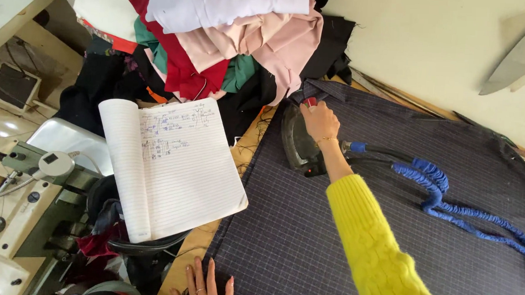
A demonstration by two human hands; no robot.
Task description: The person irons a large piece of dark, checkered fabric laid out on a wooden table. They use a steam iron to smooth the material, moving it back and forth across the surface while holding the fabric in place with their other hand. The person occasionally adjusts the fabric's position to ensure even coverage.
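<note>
While the right hand (318, 119) wraps its grip around a dark iron (298, 144) at twelve o'clock on the checked navy fabric (306, 238), the left hand (204, 285) lies flat, fingers spread, at seven o'clock. An open lined notebook (176, 167) sits at nine o'clock, and blue-sleeved hoses (449, 203) trail off at three o'clock.

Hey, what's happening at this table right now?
A person in a yellow sleeve is pressing dark checked fabric with an iron. The right hand grips the iron near the fabric's far edge; the left hand lies flat on the near edge. An open notebook and a heap of folded cloth sit alongside, and a blue cord trails across the fabric.
</note>
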